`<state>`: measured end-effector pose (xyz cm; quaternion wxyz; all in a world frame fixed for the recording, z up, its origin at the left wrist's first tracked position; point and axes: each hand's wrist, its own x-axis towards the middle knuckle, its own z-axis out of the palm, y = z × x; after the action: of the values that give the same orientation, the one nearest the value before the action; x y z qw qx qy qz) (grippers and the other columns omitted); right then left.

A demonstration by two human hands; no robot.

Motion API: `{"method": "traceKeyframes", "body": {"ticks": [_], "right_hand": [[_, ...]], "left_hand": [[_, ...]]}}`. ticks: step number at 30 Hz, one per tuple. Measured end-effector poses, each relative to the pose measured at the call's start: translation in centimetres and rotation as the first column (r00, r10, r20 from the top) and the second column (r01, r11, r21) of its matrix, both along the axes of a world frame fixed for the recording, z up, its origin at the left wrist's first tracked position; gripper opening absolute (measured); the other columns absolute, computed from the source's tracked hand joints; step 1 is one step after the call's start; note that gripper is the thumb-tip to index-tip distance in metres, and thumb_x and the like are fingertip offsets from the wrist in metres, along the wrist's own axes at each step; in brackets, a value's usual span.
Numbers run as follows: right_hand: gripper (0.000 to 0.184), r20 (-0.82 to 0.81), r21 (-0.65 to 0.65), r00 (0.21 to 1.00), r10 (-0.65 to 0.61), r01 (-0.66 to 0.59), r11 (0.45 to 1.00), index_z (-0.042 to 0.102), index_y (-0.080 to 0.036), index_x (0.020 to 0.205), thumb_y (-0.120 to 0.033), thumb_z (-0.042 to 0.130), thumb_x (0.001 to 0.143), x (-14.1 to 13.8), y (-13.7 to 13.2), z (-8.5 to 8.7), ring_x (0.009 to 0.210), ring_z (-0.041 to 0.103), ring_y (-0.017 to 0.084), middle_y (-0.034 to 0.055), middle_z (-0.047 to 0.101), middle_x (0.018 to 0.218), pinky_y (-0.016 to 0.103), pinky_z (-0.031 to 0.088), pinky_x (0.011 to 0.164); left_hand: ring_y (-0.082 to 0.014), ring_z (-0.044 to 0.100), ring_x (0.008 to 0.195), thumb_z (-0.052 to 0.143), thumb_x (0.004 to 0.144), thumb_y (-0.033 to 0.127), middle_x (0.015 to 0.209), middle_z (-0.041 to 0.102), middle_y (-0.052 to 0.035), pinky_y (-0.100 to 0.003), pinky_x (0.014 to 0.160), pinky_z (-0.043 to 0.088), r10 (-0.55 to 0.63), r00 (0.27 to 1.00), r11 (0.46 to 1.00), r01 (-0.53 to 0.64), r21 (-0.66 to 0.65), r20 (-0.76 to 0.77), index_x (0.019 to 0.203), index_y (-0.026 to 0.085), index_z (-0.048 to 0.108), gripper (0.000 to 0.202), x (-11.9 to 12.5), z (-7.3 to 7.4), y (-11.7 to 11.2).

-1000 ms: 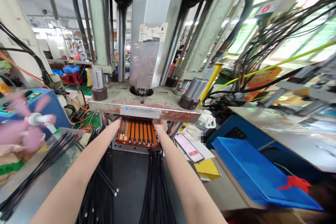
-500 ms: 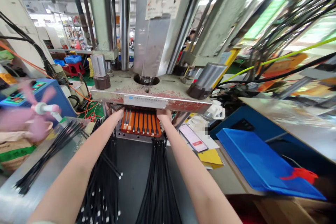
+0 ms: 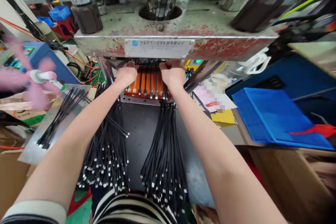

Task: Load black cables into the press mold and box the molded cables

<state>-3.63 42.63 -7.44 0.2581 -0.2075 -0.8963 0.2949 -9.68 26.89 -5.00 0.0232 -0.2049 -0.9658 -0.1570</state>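
Both my hands reach under the worn metal press plate (image 3: 157, 47) to an orange mould tray (image 3: 148, 85) that carries several black cable ends in its grooves. My left hand (image 3: 127, 74) rests curled on the tray's left side. My right hand (image 3: 172, 73) is curled over its right side. The fingertips of both hands are tucked under the plate and hidden. Two bundles of black cables (image 3: 165, 154) with metal tips hang down from the tray's front edge over the machine's dark face.
A pink spinning fan (image 3: 34, 78) stands at the left beside a metal sheet with loose black cables (image 3: 61, 113). A blue tray (image 3: 278, 119), yellow card and papers lie to the right. Cardboard boxes (image 3: 294, 178) sit lower right.
The view has dropped and drawn closer to the press. Both hands have stayed at the orange tray, now showing more fully from under the plate.
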Motion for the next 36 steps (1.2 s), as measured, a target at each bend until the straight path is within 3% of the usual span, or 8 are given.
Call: {"method": "traceKeyframes", "body": {"ticks": [4,8,12,17,20,25,29,36], "right_hand": [[0.032,-0.239,-0.09,0.952,0.192,-0.218,0.972,0.065,-0.014,0.087,-0.038,0.044,0.091,3.3,-1.3,1.1,0.076,0.062,0.021,0.0075,0.066,0.079,0.035,0.05,0.073],[0.028,-0.398,-0.097,0.879,0.263,-0.325,0.941,0.063,-0.017,0.096,-0.038,0.044,0.092,7.0,-1.4,1.6,0.072,0.061,0.017,0.0052,0.064,0.082,0.032,0.05,0.069],[0.019,-0.347,-0.058,0.916,0.204,-0.238,0.969,0.064,-0.019,0.096,-0.033,0.055,0.086,10.1,0.0,0.8,0.07,0.06,0.017,0.006,0.064,0.085,0.033,0.05,0.067],[0.014,-0.241,-0.073,0.936,0.257,-0.281,0.957,0.064,-0.018,0.089,-0.025,0.052,0.087,14.0,1.0,0.1,0.065,0.059,0.016,0.0032,0.064,0.077,0.032,0.049,0.065],[0.021,-0.239,-0.107,0.887,0.395,-0.428,0.897,0.062,-0.019,0.104,-0.024,0.056,0.085,16.0,0.8,0.2,0.075,0.061,0.017,0.0051,0.065,0.092,0.031,0.05,0.068],[0.016,-0.23,-0.156,0.88,0.415,-0.455,0.877,0.062,-0.02,0.096,-0.031,0.059,0.085,17.8,-0.1,-0.1,0.074,0.06,0.016,0.004,0.061,0.089,0.03,0.05,0.066],[0.029,-0.232,-0.137,0.922,0.309,-0.345,0.929,0.057,-0.02,0.11,-0.033,0.06,0.084,18.0,-0.5,-0.5,0.067,0.057,0.014,0.0056,0.062,0.099,0.03,0.049,0.063],[0.019,-0.104,-0.022,0.973,0.207,-0.21,0.977,0.063,-0.02,0.081,-0.028,0.047,0.088,17.0,0.2,-0.2,0.072,0.059,0.02,0.005,0.065,0.077,0.032,0.046,0.07]], "left_hand": [[-0.0273,0.063,0.104,0.03,0.097,0.051,0.096,0.068,-0.0122,-0.041,0.092,0.047,-0.24,0.932,0.919,0.128,0.373,0.273,0.099,0.012,0.064,0.052,3.5,1.1,0.5],[-0.0188,0.066,0.076,0.052,0.093,0.042,0.076,0.064,-0.0065,-0.036,0.076,0.053,-0.597,0.59,0.582,-0.149,0.799,0.545,0.095,0.011,0.058,0.032,7.5,1.2,1.7],[-0.0083,0.057,0.054,0.057,0.088,0.017,0.068,0.055,0.0025,-0.026,0.06,0.052,-0.787,0.294,0.439,-0.351,0.827,0.542,0.094,0.013,0.053,0.008,10.8,0.8,1.2],[-0.0011,0.033,0.037,0.052,0.093,0.024,0.061,0.046,0.0065,-0.014,0.037,0.027,-0.8,0.068,0.548,-0.319,0.773,0.596,0.099,0.014,0.053,0.012,13.4,0.9,-0.6],[-0.0028,0.038,0.039,0.055,0.092,0.035,0.06,0.047,0.0065,-0.015,0.039,0.033,-0.794,-0.001,0.581,-0.295,0.758,0.608,0.099,0.014,0.052,0.022,14.3,0.7,-1.0],[-0.0128,0.06,0.056,0.068,0.081,0.037,0.066,0.061,-0.0025,-0.026,0.053,0.049,-0.824,-0.029,0.555,-0.235,0.798,0.565,0.086,0.013,0.052,0.029,15.2,0.0,-0.7],[-0.0038,0.038,0.038,0.064,0.084,0.038,0.055,0.049,0.0057,-0.019,0.042,0.038,-0.785,-0.017,0.6,-0.269,0.753,0.619,0.084,0.015,0.051,0.027,15.8,-0.2,-1.3],[-0.0023,0.017,0.037,0.055,0.089,0.045,0.052,0.027,0.0102,-0.014,0.035,0.016,-0.714,-0.025,0.684,-0.242,0.688,0.7,0.087,0.016,0.053,0.03,16.3,-0.6,-2.8]]}}
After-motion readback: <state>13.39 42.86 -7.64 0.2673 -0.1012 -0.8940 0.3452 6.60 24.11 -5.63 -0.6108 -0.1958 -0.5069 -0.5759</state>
